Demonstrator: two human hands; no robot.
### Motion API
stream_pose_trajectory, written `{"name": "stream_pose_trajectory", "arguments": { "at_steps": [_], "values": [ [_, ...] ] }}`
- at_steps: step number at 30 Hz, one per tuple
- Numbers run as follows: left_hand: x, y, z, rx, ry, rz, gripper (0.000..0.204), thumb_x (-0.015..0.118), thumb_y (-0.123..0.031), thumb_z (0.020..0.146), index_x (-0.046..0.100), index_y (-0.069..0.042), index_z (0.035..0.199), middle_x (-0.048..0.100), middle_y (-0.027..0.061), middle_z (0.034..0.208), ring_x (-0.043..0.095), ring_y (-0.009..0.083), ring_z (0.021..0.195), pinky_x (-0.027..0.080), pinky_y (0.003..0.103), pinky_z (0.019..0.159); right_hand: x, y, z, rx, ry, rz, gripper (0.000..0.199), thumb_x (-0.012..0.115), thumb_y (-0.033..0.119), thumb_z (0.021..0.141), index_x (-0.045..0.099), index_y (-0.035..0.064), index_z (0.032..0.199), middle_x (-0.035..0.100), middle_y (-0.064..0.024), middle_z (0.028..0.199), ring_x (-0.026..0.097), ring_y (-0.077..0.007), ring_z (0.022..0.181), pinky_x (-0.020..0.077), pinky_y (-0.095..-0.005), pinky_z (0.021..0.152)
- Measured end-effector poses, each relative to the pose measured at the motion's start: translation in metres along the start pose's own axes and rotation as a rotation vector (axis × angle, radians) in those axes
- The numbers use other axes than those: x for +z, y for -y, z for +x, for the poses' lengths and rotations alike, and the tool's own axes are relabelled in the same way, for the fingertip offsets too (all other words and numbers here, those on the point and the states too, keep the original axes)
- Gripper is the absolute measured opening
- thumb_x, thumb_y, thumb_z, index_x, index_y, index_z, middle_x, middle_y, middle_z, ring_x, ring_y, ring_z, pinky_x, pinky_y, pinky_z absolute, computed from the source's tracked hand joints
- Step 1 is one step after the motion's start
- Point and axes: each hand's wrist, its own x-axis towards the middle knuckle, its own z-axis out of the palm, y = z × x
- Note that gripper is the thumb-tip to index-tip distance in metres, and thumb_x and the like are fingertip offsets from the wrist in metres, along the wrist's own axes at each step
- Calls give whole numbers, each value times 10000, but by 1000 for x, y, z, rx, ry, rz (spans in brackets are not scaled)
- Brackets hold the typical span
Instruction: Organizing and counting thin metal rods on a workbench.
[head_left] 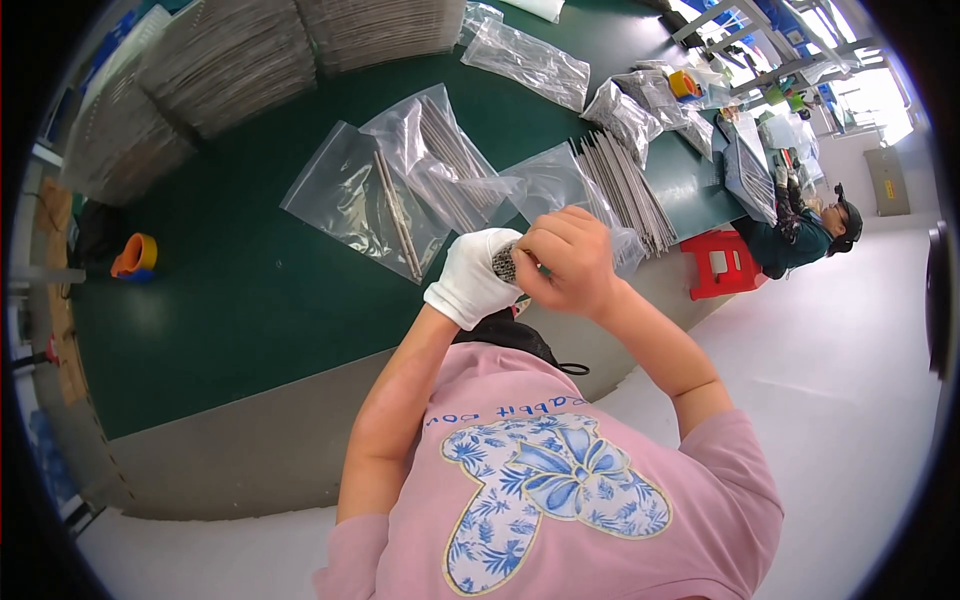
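My left hand [476, 278], in a white glove, is closed around a dark grey speckled piece [505, 263]; its kind is hard to make out. Bare and curled, my right hand [566, 262] meets it from the other side, fingertips pressed together at the piece. What those fingertips grip, if anything, is hidden. Just beyond my hands lie clear plastic bags [335, 195] with long thin metal rods [397, 215] in or on them. To the right, a row of grey rods [628, 190] lies side by side on the green table [230, 330], partly under clear plastic.
Tall stacks of plastic-wrapped sheets [235, 65] stand at the far left. A tape roll [136, 256] sits near the left edge, another [685, 85] at the back right among filled bags [622, 118]. A co-worker [800, 230] sits beyond a red stool [722, 264].
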Motion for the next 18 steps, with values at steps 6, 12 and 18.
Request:
{"name": "stream_pose_trajectory", "arguments": {
  "at_steps": [6, 12, 18],
  "values": [
    [0, 1, 0, 13, -10, -13, 123, 670, -112, 641, 582, -82, 722, 591, 115, 698, 565, 321, 642, 464, 338, 571, 0, 2, 1, 2, 35, 10, 102, 622, 42, 607, 529, 79, 625, 504, -29, 582, 480, -198, 488, 348, -302, 472],
    [-2, -1, -1, -15, 5, -21, 118, 663, -107, 641, 575, -78, 715, 585, 117, 691, 560, 325, 640, 460, 337, 567, -4, 6, 0, 0, 48, 28, 96, 625, 46, 615, 535, 78, 633, 508, -31, 583, 483, -200, 491, 346, -306, 475],
    [-1, -2, -1, -25, 12, -20, 114, 659, -114, 630, 576, -84, 703, 581, 113, 683, 558, 329, 641, 459, 340, 563, -1, 6, -2, 27, 34, 45, 100, 625, 71, 632, 527, 85, 620, 501, -29, 583, 477, -198, 489, 343, -313, 475]
  ]
}}
